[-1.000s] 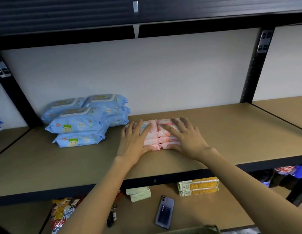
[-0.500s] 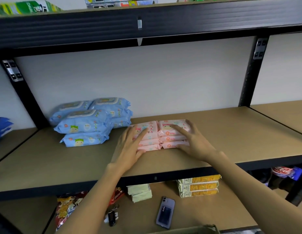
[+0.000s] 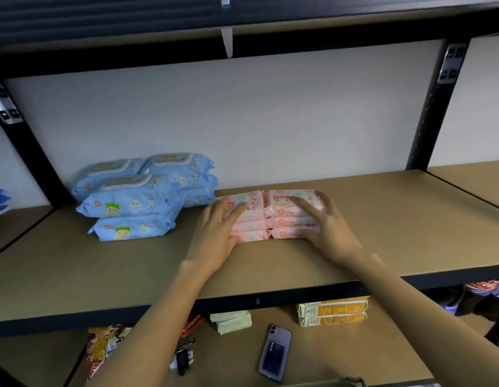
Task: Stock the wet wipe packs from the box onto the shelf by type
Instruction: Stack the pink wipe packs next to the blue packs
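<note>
Right now both flat, open hands, left [image 3: 218,229] and right [image 3: 328,224], press the pink packs [image 3: 270,216] (beside the blue packs [image 3: 136,199]) on the shelf [image 3: 382,233]; a hard push could tip the soft stacks.

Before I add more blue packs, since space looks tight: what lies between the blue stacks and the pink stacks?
Nothing in the head view: the rear blue stack stands right beside the left pink stack, no object between.
</note>
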The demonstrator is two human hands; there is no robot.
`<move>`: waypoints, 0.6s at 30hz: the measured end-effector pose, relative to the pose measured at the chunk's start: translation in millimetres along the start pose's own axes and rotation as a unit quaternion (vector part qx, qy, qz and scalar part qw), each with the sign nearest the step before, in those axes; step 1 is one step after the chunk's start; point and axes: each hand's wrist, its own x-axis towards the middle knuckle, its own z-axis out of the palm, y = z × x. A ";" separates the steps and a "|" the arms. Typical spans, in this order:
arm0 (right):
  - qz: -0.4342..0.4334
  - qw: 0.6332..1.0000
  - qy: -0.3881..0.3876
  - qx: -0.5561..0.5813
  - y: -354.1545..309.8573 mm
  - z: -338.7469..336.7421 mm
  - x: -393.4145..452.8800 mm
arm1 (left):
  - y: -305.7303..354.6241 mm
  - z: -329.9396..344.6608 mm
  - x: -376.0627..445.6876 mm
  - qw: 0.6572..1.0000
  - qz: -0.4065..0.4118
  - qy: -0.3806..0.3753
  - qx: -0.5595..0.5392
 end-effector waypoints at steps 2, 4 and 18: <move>0.014 1.000 0.000 -0.012 3.7 1.1 7.8 | -1.8 5.0 10.3 1.000 0.004 0.003 0.004; 0.029 0.999 -0.007 -0.028 8.0 2.2 18.9 | -3.5 11.8 21.2 1.000 0.007 0.009 0.007; 0.023 1.000 0.006 0.004 47.6 32.7 116.2 | -39.1 73.5 98.8 0.997 -0.011 0.056 0.059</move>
